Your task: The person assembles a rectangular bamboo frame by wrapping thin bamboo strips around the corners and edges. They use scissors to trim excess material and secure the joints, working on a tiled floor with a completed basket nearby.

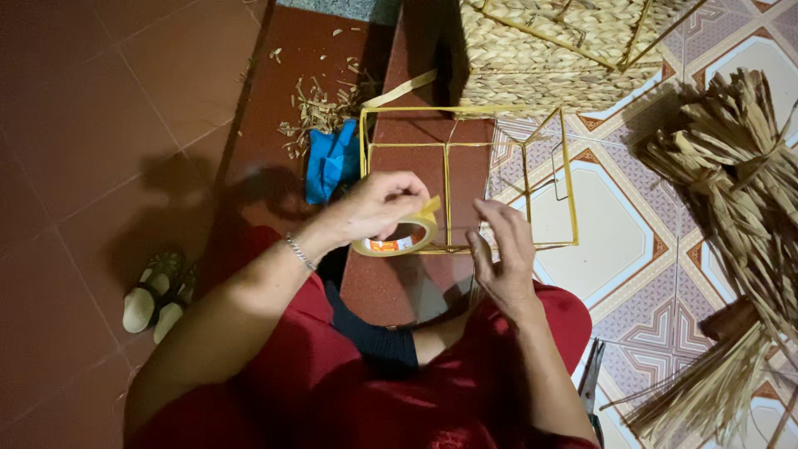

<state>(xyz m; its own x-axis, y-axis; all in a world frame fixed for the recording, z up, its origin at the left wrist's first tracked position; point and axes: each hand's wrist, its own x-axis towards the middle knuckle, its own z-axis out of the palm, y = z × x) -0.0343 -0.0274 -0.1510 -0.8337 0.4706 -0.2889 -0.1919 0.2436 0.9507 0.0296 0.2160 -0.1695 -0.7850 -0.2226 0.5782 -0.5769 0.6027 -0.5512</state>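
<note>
My left hand point(378, 206) grips a roll of yellowish tape point(397, 239), with the tape's free end lifted at its fingertips. My right hand point(503, 254) hovers just right of the roll, fingers apart and curled, touching the near rail of a yellow wire box frame point(570, 179). The frame stands on the floor in front of my knees, which are covered in red cloth.
A woven straw basket with a yellow wire rim point(549, 50) stands behind the frame. Bundles of dried straw point(740, 191) lie at the right on patterned tiles. A blue cloth point(331, 162), straw scraps point(320, 112), sandals point(158, 291) and pliers point(592, 378) lie around.
</note>
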